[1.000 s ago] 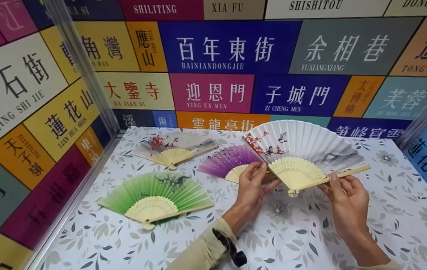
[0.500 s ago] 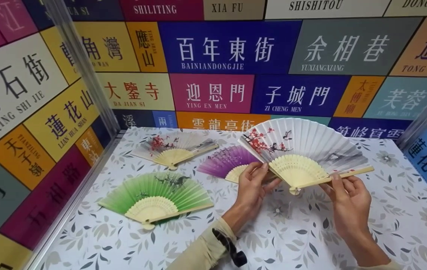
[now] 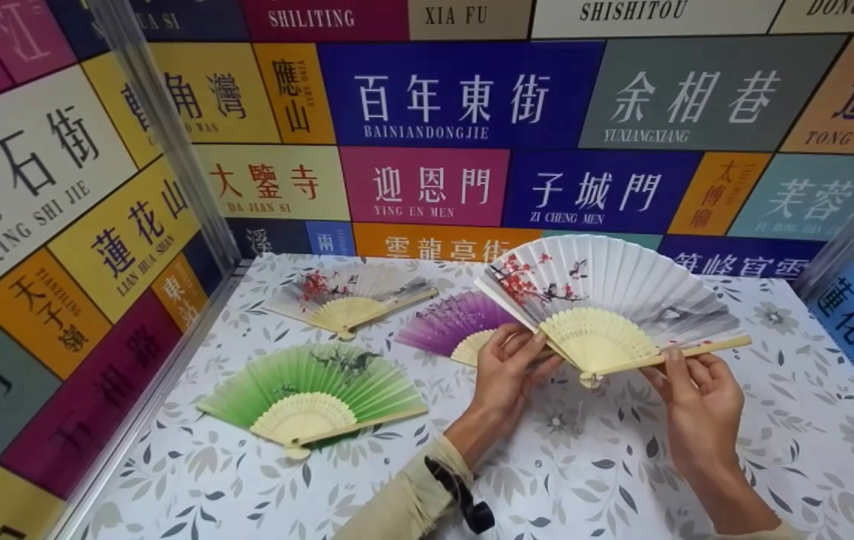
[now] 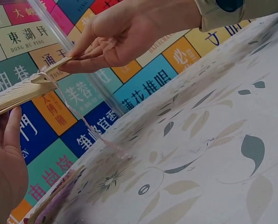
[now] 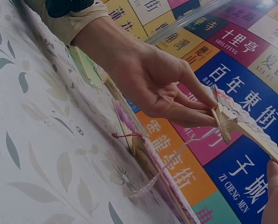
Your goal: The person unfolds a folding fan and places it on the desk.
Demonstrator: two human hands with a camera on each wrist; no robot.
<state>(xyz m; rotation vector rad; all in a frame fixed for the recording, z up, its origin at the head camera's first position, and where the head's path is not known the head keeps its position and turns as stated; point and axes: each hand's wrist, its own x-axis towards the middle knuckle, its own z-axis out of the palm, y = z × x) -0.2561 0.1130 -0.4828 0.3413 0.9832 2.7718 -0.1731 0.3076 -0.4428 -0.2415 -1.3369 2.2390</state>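
A white folding fan with red blossoms and grey shading is held spread above the table. My left hand pinches its left edge stick between thumb and fingers, low near the ribs. On the other side my right hand pinches the right guard stick, thumb on top. A pale cord tassel dangles from the fan's pivot end in the left wrist view. Just behind my left hand lies a purple fan, partly hidden by that hand and the white fan.
A green fan lies spread at the left of the flower-patterned table. Behind it rests a grey-white fan with red blossoms. Sign-printed wall panels enclose the back and sides.
The white fan has spread a little wider on its left, showing more red blossoms. It and my right hand have shifted slightly right, and my left thumb has crept right. The lying fans stay put.
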